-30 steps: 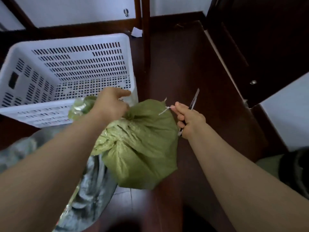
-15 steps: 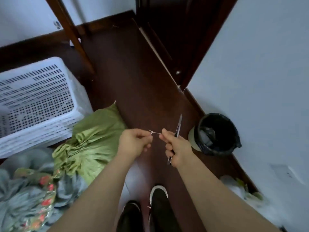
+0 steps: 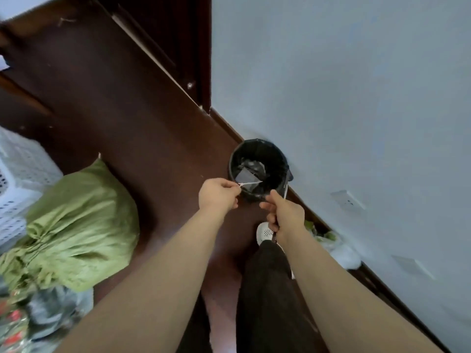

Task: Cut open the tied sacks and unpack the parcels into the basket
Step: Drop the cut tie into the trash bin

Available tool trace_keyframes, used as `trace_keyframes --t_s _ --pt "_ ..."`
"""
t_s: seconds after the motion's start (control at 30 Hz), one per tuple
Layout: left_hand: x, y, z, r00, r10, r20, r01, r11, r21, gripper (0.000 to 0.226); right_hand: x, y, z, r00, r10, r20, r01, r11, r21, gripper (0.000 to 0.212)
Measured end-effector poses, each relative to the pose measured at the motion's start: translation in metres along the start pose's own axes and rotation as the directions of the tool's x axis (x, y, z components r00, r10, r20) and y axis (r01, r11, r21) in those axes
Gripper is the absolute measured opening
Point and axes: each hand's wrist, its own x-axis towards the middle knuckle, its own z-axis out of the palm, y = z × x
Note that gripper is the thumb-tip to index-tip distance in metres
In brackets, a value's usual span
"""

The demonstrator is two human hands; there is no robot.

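My left hand [image 3: 219,194] pinches a thin white tie string [image 3: 248,183] over the mouth of a black bin [image 3: 258,169]. My right hand [image 3: 283,212] grips a slim knife [image 3: 285,192], its blade pointing up past the bin's rim. The green woven sack [image 3: 81,222] lies on the dark floor at the left, apart from both hands. The white slotted basket [image 3: 17,184] stands at the left edge behind the sack.
The bin stands against the pale wall [image 3: 356,98] and its skirting. A dark door [image 3: 163,34] is at the top. Grey and patterned bags [image 3: 38,317] lie at the bottom left. My leg and white shoe [image 3: 265,233] are below my hands. Litter [image 3: 331,240] lies by the wall.
The view swung right from the sack and basket to the bin. My left hand let go of the sack, took the tie string from my right hand, and carried it over the bin.
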Motion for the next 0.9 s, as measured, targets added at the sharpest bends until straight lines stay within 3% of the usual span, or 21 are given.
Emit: trace_keyframes --t_s 0.23,0.47,0.53,0.63,0.77,0.9 --pt "0.047 0.029 0.117 0.979 -0.134 -0.155 0.136 0.991 0.007 0.023 0.083 -0.056 -0.054 0.991 -0.027 0.129 0.052 0.980 -0.193 0.020" --pt "0.085 0.036 0.178 0.974 -0.213 -0.079 0.206 0.974 -0.091 0.037 0.144 -0.107 -0.066 0.980 0.044 0.193 0.030 0.930 -0.365 0.021" --pt "0.090 0.036 0.184 0.972 -0.228 -0.051 0.220 0.967 -0.125 0.036 0.156 -0.112 -0.065 0.981 0.058 0.185 0.024 0.911 -0.412 0.021" --pt "0.095 0.032 0.184 0.974 -0.220 -0.055 0.214 0.972 -0.099 0.018 0.165 -0.115 -0.062 0.983 0.058 0.173 0.024 0.900 -0.436 0.019" --pt "0.088 0.030 0.162 0.963 -0.245 -0.108 0.239 0.968 -0.073 0.030 0.157 -0.116 -0.054 0.974 0.081 0.214 0.030 0.882 -0.470 0.019" --pt "0.069 0.031 0.121 0.957 -0.243 -0.157 0.235 0.969 -0.071 0.026 0.135 -0.119 -0.031 0.957 0.099 0.273 0.057 0.857 -0.512 0.020"
